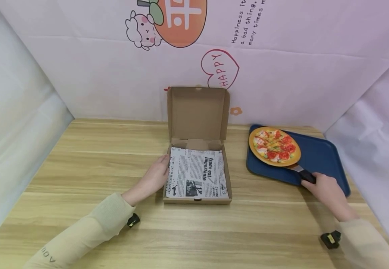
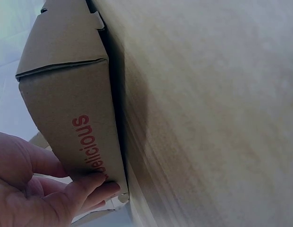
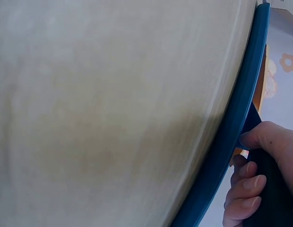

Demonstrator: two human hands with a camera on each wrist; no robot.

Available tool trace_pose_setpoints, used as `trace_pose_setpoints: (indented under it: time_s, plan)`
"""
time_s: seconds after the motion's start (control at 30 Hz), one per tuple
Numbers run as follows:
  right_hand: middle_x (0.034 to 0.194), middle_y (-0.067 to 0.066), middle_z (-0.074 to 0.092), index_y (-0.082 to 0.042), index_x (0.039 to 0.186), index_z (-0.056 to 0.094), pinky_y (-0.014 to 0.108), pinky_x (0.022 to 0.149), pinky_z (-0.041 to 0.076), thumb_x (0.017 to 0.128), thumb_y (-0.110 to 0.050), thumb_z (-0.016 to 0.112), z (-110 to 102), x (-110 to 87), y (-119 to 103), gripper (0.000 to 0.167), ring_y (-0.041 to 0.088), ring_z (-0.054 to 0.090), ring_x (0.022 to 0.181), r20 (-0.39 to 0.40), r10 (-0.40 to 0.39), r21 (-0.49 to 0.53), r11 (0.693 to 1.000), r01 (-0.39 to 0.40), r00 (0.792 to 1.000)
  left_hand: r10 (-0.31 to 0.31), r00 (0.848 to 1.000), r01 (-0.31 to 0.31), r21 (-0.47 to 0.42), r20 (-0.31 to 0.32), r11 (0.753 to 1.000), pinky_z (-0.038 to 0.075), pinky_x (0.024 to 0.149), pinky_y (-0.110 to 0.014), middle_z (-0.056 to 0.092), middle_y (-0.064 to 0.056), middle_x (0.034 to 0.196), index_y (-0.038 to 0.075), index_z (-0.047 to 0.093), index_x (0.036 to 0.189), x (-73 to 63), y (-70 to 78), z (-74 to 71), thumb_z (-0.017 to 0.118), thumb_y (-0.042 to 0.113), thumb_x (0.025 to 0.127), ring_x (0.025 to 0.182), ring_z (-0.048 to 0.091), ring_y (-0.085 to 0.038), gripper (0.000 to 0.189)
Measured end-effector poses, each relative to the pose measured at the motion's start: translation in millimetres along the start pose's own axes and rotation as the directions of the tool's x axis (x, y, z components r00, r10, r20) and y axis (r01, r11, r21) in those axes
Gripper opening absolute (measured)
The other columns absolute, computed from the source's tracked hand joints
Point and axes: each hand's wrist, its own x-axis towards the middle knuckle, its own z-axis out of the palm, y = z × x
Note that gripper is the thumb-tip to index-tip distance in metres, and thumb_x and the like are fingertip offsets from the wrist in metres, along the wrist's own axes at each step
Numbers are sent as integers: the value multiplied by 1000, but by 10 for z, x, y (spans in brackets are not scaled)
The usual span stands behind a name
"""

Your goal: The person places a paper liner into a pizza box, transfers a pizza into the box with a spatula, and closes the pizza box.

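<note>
In the head view my left hand (image 1: 154, 177) is at the left wall of an open cardboard pizza box (image 1: 198, 201). The left wrist view shows that hand (image 2: 42, 189) pinching the box's side wall (image 2: 66, 104), which carries red lettering. Printed newspaper-style paper (image 1: 198, 173) lines the box. My right hand (image 1: 327, 192) grips the black handle of a pizza spatula (image 1: 306, 175), its metal blade partly hidden beneath a pizza (image 1: 275, 147) at the left end of a blue tray (image 1: 319, 153). From the right wrist, fingers (image 3: 248, 189) curl round the dark handle.
The box lid (image 1: 198, 114) stands upright near the back wall. A wooden table (image 1: 107, 149) carries everything, and white printed cloth (image 1: 282, 74) hangs behind and at both sides. Black devices hang by each wrist, such as the right wrist device (image 1: 331, 239).
</note>
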Motion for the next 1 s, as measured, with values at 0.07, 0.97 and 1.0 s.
trace_pose_setpoints:
  time_s: [0.07, 0.97, 1.0]
  plan:
    - [92, 39, 54, 20, 108, 49, 34, 47, 42, 89, -38, 54, 4, -4, 6, 61, 34, 55, 65, -8, -3, 1, 1000, 3, 1000, 1, 1000, -1, -2, -1, 1000, 27, 107, -46, 31, -33, 137, -17, 29, 132, 2, 2, 2, 46, -1, 89, 128, 31, -41, 49]
    - [87, 35, 57, 14, 102, 56, 37, 46, 43, 87, -39, 58, -46, -112, -43, 55, 38, 56, 68, -104, -21, 6, 1000, 22, 994, 3, 1000, -3, -1, -2, 1000, 28, 107, -46, 32, -32, 137, -18, 29, 132, 6, -5, 4, 47, -1, 89, 128, 31, -41, 49]
    - [86, 34, 57, 14, 101, 56, 36, 45, 43, 87, -39, 58, -54, -119, -50, 55, 38, 56, 68, -104, -23, 5, 1000, 24, 994, 4, 1000, -4, -1, -3, 1000, 28, 107, -46, 32, -32, 137, -18, 29, 132, 6, -7, 4, 47, -1, 89, 128, 31, -41, 49]
